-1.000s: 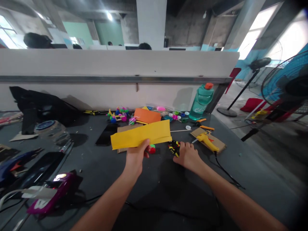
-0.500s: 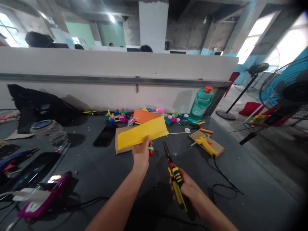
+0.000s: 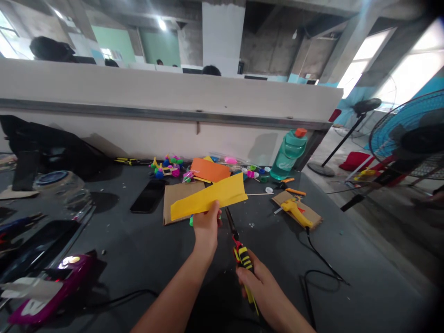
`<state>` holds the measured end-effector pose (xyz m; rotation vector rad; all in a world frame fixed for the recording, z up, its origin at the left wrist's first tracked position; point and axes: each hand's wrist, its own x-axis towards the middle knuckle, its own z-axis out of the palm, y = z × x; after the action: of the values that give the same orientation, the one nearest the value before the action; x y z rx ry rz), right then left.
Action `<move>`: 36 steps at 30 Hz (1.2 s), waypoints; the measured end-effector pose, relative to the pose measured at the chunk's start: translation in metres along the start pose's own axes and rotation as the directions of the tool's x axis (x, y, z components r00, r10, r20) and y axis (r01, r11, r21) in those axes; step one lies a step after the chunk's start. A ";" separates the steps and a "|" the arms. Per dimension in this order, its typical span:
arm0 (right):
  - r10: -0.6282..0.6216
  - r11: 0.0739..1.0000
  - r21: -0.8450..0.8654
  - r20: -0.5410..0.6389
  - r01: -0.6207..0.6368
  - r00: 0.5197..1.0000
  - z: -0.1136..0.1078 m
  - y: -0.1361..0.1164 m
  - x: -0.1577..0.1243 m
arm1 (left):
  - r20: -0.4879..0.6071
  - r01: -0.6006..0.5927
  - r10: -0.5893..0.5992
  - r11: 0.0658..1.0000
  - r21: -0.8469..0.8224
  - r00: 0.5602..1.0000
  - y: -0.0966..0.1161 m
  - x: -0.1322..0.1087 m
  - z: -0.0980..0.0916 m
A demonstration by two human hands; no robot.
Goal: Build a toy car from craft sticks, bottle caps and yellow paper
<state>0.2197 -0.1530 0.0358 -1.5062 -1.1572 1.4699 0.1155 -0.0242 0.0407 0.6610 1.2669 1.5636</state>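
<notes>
My left hand [image 3: 206, 226] pinches the lower edge of a yellow paper strip [image 3: 208, 198], thumb on its near face. The strip is held above the table over a piece of brown cardboard [image 3: 170, 206]. Small green and red bits peek out around my left fingers; their kind is hidden. My right hand [image 3: 256, 280] is wrapped round the yellow-and-black handles of long-nosed pliers [image 3: 238, 243]. Their dark jaws point up and away, with the tip just below the strip's right part. From this view I cannot tell whether the tip touches it.
A yellow glue gun [image 3: 294, 210] lies on cardboard at right, its cord trailing forward. Behind are orange paper [image 3: 210, 170], colourful small pieces [image 3: 169, 166] and a green bottle [image 3: 288, 155]. A phone [image 3: 148, 196] and a purple device [image 3: 55, 286] lie at left.
The pliers have moved left and closer to the yellow strip, their handles drawn together. The strip has shifted slightly right and down in my left hand.
</notes>
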 end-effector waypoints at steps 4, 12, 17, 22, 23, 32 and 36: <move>-0.047 0.997 -0.057 -0.003 0.047 0.999 0.002 0.000 0.003 | 0.024 -0.027 0.027 0.999 0.030 0.999 -0.003 -0.003 0.000; -0.110 0.976 -0.194 -0.038 0.101 0.993 0.002 0.004 0.009 | 0.048 -0.033 0.031 0.998 0.048 0.998 -0.005 -0.008 0.001; -0.127 0.969 -0.220 -0.058 0.111 0.990 0.003 0.005 0.012 | 0.012 0.006 -0.006 1.000 0.016 1.000 -0.002 -0.011 0.004; -0.127 0.975 -0.196 -0.089 0.107 0.988 0.007 0.004 0.015 | -0.019 0.029 -0.029 1.000 -0.007 0.999 -0.001 -0.010 0.005; -0.126 0.975 -0.195 -0.094 0.106 0.988 0.007 0.004 0.016 | -0.017 0.042 -0.042 0.999 -0.014 0.999 -0.001 -0.009 0.005; -0.135 0.966 -0.233 -0.088 0.112 0.987 0.005 0.008 0.019 | 0.001 0.071 -0.071 0.996 -0.046 0.997 -0.004 -0.008 0.004; -0.157 0.960 -0.250 -0.105 0.127 0.982 0.005 0.008 0.019 | -0.007 0.089 -0.089 0.994 -0.056 0.996 -0.005 -0.007 0.005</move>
<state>0.2141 -0.1382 0.0212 -1.6151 -1.3771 1.1549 0.1238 -0.0286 0.0383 0.5550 1.2389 1.5245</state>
